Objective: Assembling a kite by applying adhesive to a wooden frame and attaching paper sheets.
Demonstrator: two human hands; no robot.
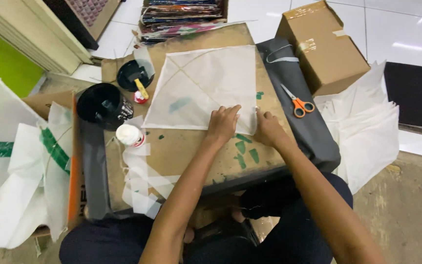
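Note:
A white paper kite (201,88) with thin crossed sticks lies flat on a brown cardboard work board (191,151). My left hand (223,123) presses fingers down on the kite's near right corner. My right hand (267,128) sits just beside it, pinching or pressing the same corner's edge. Neither hand lifts anything clear of the board. Green paper scraps (246,149) lie on the board just below my hands.
Orange-handled scissors (296,104) lie on the grey pad at right. A white glue bottle (131,135), a black tub (102,103) and a black lid (134,74) stand at left. A cardboard box (321,45) is far right; white paper sheets (367,122) pile on both sides.

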